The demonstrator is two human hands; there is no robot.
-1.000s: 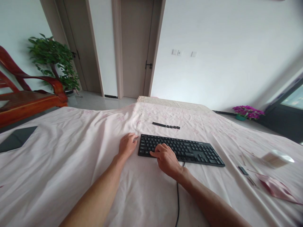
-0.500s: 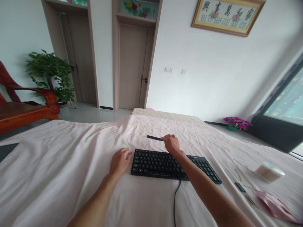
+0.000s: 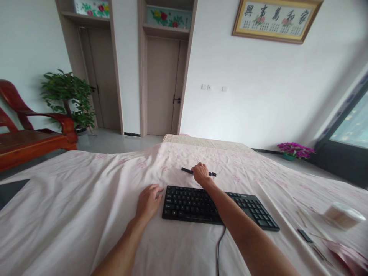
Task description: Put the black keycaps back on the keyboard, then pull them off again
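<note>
A black keyboard [image 3: 189, 201] lies on the pale floral cloth, its cable running toward me. At its left edge rests my left hand [image 3: 150, 197], open, fingers loosely stretched and holding nothing. My right hand [image 3: 200, 172] reaches across the keyboard to the cloth just behind it, fingers curled down and closed. A long black bar, like a space-bar keycap [image 3: 186, 170], sticks out to the left of those fingers. Small black keycaps [image 3: 212, 174] lie to their right, in line with the bar. Whatever is under the right fingertips is hidden.
At the right lie a clear tub of cotton swabs [image 3: 343, 215], a small dark tool [image 3: 304, 235], thin sticks and a pink cloth [image 3: 345, 251]. A dark flat object [image 3: 13, 191] sits at the left edge. Beyond stand a wooden chair [image 3: 37, 132] and a potted plant [image 3: 67, 97].
My right hand has shifted left along the row behind the keyboard, uncovering small keycaps on its right and covering part of the long bar. My left hand stays by the keyboard. The view has tilted slightly.
</note>
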